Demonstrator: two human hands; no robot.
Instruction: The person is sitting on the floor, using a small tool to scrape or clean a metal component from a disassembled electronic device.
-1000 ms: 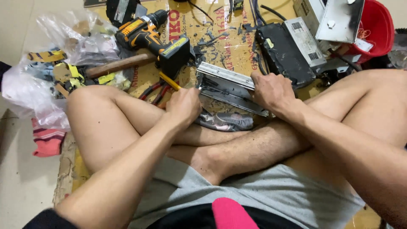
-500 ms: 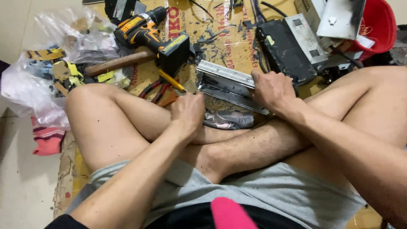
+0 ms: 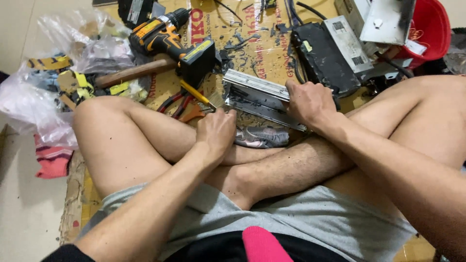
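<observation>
While the person sits cross-legged on cardboard [image 3: 145,97], the left hand [image 3: 216,133] rests curled near the shin, fingers closed around a small brush [image 3: 213,101] with a yellow handle, bristle end toward the metal part. Right hand [image 3: 310,103] lies fingers-down on the grey metal housing [image 3: 257,97], gripping its near right end and pinning it to the cardboard just past the legs.

Housing looks like folded sheet metal: stiff, fairly light, probably sharp along cut edges and slick on the flat faces. Best held by the long folded rims or an end, palm pressing down, as the right hand does; avoid raw edges. A crumpled grey rag [image 3: 262,137] sits between housing and leg.

Red-handled pliers [image 3: 182,104] lie just left of the brush. Farther out: orange-black cordless drill [image 3: 170,39], wooden hammer handle [image 3: 136,73], black electronics box [image 3: 323,58] beyond the right hand, red bucket [image 3: 434,29] at far right, clear plastic bags [image 3: 73,48] at left. Metal shavings scattered on the cardboard.
</observation>
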